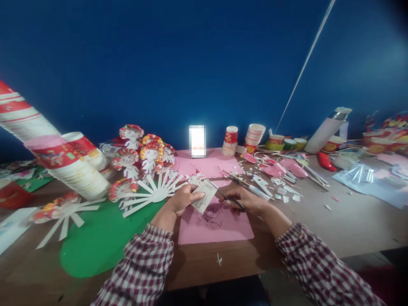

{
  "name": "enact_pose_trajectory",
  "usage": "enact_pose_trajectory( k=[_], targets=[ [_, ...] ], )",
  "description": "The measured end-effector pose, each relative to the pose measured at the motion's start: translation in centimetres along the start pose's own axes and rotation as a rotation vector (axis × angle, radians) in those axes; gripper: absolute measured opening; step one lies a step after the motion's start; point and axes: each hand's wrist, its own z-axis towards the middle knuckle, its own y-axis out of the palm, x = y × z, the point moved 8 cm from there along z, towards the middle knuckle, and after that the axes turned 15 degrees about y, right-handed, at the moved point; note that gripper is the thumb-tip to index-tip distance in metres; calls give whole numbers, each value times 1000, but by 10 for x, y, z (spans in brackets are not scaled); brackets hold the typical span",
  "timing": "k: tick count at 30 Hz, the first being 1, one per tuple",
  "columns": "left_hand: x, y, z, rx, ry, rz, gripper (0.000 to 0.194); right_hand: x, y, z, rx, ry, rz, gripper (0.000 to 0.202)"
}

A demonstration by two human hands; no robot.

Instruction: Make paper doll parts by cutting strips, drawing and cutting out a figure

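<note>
My left hand (182, 199) pinches a small cream piece of paper (204, 199) with dark lines drawn on it, thumb on top. Dark scissors (239, 205) are in my right hand (250, 201), their blades pointing left toward the paper's right edge. Whether the blades touch the paper I cannot make out. Both hands are above a pink sheet (236, 231) lying on the brown table. Dark scribbled marks (213, 216) show on that sheet, just below the paper.
Left are a green sheet (89, 250), white paper fans (159, 194), paper figures (130, 159) and leaning stacks of paper cups (73, 170). Further cups (230, 136) stand behind. Paper scraps (282, 191), a red object (325, 162) and a tilted cylinder (327, 131) lie right.
</note>
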Motion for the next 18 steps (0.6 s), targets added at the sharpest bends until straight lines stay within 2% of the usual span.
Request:
enact_pose_trajectory(
  k=[7,18],
  targets=[
    [0,9,-1,-45,-12,9,34,1,1,2,-30,-48,-15,50],
    [-3,8,-1,-47,-5,15,33,2,2,4,-13,-44,-52,47]
  ],
)
